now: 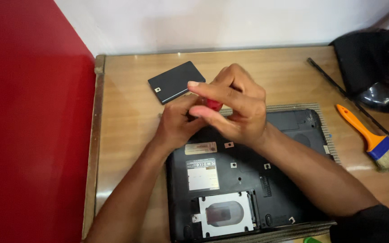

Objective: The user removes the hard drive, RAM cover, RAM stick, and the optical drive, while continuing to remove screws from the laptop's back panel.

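A small red tool handle (213,104), likely a screwdriver's, shows as a patch of red between the two hands, just above the far edge of an upturned black laptop (248,180). The right hand (235,105) arches over it from the right, wrist bent, thumb and curled fingers pinching the red handle while the index finger (203,87) stretches out flat to the left above it. The left hand (176,123) comes up from below, its fingers bunched together under the right hand's fingers and close against the red handle; whether they grip it or the tool's shaft cannot be told.

Below both palms lies the laptop's underside, with a white label (202,174) and an open bay holding a silver hard-drive bracket (223,213). Just beyond the fingertips, to the upper left, a flat black cover panel (175,82) rests on the wooden table (127,117). A grey woven mat (289,108) shows under the laptop. Well to the right of the right wrist lie an orange-handled paintbrush (372,137), a thin black strip (334,85) and a black bag (374,67). A red wall (28,126) stands on the left, a white wall (226,22) behind.
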